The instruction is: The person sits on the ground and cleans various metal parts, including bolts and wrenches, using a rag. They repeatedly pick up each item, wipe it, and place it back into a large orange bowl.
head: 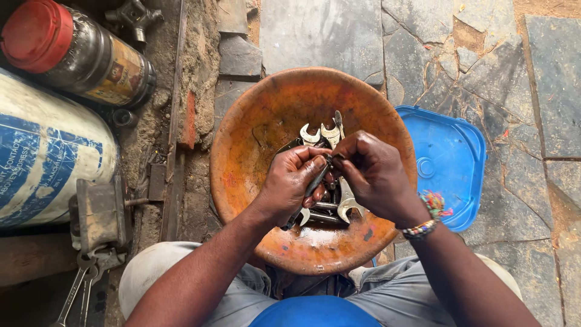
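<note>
Fingers (315,158) of the left hand (290,181) are wrapped tight round a dark slim tool (311,188), and the right hand (375,175) pinches its top end, fingertips nearly touching the left ones. Directly under the fingers there's a pile of open-ended spanners (324,136) sitting in a rusty orange metal bowl (254,133). Off past the right fingers lies a blue plastic lid (451,157) on the stone floor (532,91).
</note>
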